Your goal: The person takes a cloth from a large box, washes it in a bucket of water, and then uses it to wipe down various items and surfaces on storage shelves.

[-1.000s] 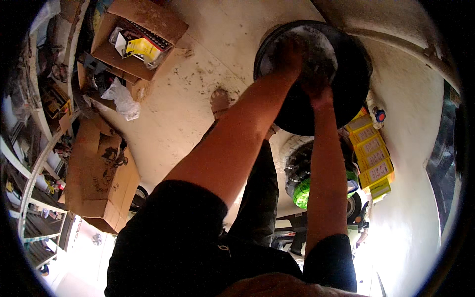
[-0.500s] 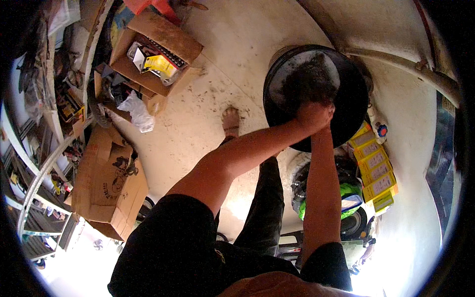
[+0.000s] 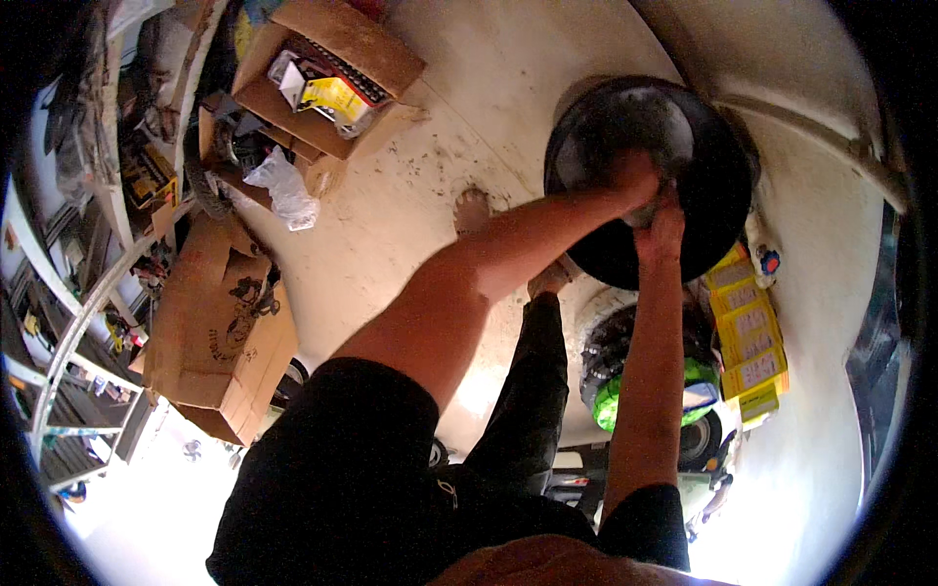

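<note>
Ana: What can you see in the head view?

Ben: A big round black tub (image 3: 721, 190). It is on the floor (image 3: 410, 210), up and to the right, and it has a pale, shiny patch inside.

Ana: Where is the left hand (image 3: 633, 178)?

Ben: It is over the tub, reaching across from the left. It is dark there, so I can't tell if its fingers are spread or pressed together.

Ana: And the right hand (image 3: 663, 230)?

Ben: It is over the near part of the tub, just beside the left one. I can't tell how its fingers are, or if the two hands touch. I can't see if they hold anything.

Ana: What is near the tub?

Ben: A row of yellow boxes (image 3: 749, 337), a blue knob (image 3: 771, 261), and something bright green (image 3: 607, 405) by the right arm.

Ana: And far over on the left?

Ben: A brown box (image 3: 200, 327), an open box (image 3: 342, 27) with things in it, and a crumpled clear bag (image 3: 285, 192).
</note>
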`<state>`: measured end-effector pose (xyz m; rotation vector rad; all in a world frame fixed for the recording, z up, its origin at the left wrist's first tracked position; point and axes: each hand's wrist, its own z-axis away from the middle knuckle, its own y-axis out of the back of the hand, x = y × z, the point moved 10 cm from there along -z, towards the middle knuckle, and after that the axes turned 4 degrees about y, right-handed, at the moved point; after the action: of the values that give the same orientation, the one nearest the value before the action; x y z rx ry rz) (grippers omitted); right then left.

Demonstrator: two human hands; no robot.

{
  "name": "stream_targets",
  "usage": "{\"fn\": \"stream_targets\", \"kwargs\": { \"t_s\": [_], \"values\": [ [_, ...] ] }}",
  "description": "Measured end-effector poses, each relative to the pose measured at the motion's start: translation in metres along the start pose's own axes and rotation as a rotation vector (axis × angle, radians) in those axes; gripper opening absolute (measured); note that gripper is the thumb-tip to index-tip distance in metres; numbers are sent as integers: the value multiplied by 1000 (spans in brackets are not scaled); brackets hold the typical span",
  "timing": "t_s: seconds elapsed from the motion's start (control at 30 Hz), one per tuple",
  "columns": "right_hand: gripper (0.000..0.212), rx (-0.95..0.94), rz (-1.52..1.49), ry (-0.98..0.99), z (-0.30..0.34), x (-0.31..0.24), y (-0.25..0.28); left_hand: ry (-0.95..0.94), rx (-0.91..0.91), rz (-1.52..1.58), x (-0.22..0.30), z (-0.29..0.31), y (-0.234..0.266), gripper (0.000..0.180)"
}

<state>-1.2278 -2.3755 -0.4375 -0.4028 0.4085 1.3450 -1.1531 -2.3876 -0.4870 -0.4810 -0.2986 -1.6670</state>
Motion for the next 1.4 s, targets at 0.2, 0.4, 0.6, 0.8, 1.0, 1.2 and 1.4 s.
{"fn": "stream_targets", "kwargs": {
  "t_s": [0.2,0.4,0.6,0.8,1.0,1.2,1.4],
  "values": [
    [41,98,-53,105,-12,-26,30,-154,380,212,-10,-8,58,43],
    [18,-245,580,290,-12,-19,34,-193,97,238,-10,20,58,54],
    [11,-96,387,397,-12,-23,62,-178,70,-14,-24,26,68,53],
    [30,-244,784,561,-1,-31,38,-267,-68,88,25,80,35,48],
    [34,-329,850,403,-2,-23,23,-302,-31,125,-1,76,58,43],
    [25,-341,224,552,54,-62,6,-353,55,-105,2,87,57,48],
    [25,-418,-14,593,92,-76,-2,-311,286,-124,-24,69,83,46]
  ]
}}
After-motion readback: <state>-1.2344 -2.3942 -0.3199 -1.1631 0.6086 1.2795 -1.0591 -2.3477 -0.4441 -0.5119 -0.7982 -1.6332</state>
